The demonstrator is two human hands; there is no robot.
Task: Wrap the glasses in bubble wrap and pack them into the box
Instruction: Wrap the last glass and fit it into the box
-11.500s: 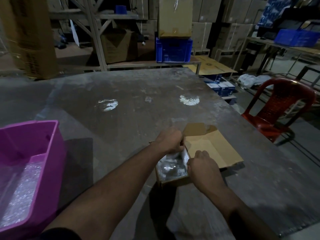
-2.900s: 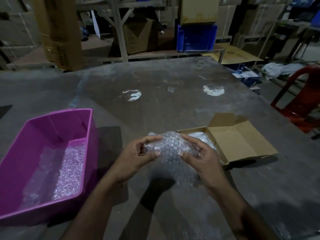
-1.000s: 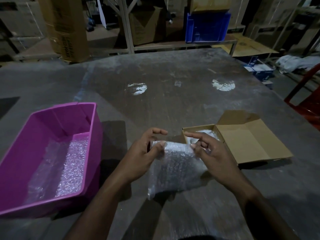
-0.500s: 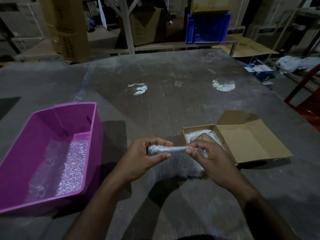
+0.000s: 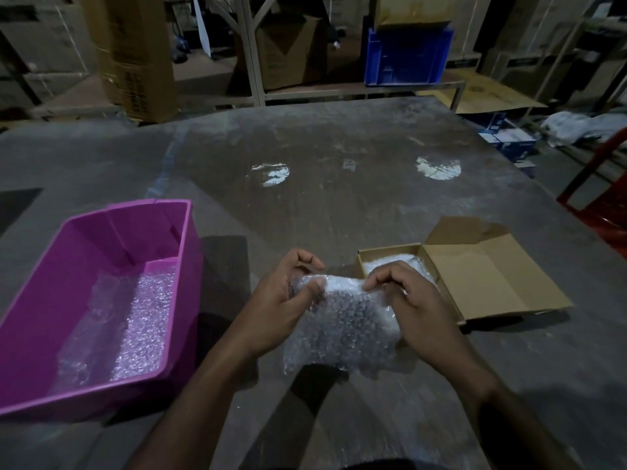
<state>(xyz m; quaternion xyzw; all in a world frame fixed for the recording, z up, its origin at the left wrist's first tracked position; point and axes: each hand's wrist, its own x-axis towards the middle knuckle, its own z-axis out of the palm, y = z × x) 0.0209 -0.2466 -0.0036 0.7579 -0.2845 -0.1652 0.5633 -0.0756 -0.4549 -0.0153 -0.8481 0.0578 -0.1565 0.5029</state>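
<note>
I hold a sheet of bubble wrap (image 5: 342, 323) above the table, its top edge rolled and the rest hanging down. My left hand (image 5: 285, 300) pinches the rolled left end between thumb and fingers. My right hand (image 5: 407, 296) grips the right end with curled fingers. Whatever is rolled inside is hidden by the wrap. Just behind my right hand lies a small open cardboard box (image 5: 488, 283), with a white bubble-wrapped bundle (image 5: 383, 264) in its left part and its lid flap lying open to the right.
A purple plastic bin (image 5: 169, 300) at the left holds bubble wrap sheets (image 5: 135, 320). The grey table (image 5: 339, 184) stretches ahead. A red chair (image 5: 604, 198) stands at the right edge. Shelving, cardboard cartons and a blue crate (image 5: 407, 56) stand behind the table.
Half a second ago the wrap was a tight thin roll between my hands; now the sheet hangs down wide below the rolled top edge. Both hands keep their ends.
</note>
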